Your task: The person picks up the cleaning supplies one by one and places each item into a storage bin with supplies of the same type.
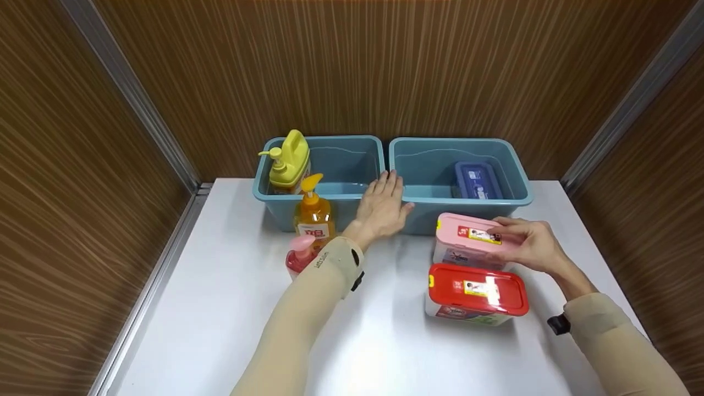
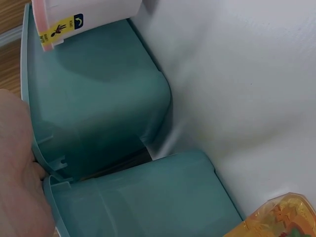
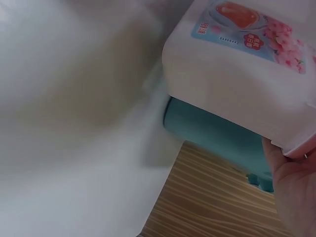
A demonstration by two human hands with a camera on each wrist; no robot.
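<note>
My left hand [image 1: 381, 208] rests with its fingers straight across the adjoining rims of two teal bins, the left bin [image 1: 346, 212] and the right bin [image 1: 423, 214]. In the right hand [image 1: 536, 245] is a plastic box with a pink lid [image 1: 454, 230], gripped by its right end just in front of the right bin. The right wrist view shows the flowered label on this white-sided box [image 3: 212, 69]. Nearer to me, a box with a red lid [image 1: 448, 286] stands on the table. A dark blue box [image 1: 477, 180] leans inside the right bin.
Inside the left bin, at its left end, stands a yellow pump bottle [image 1: 290, 162]. An orange pump bottle [image 1: 314, 217] is in front of that bin, with a pink-red pump bottle [image 1: 301, 250] beside my left forearm. Wood-grain walls [image 1: 352, 66] enclose the white table [image 1: 220, 308].
</note>
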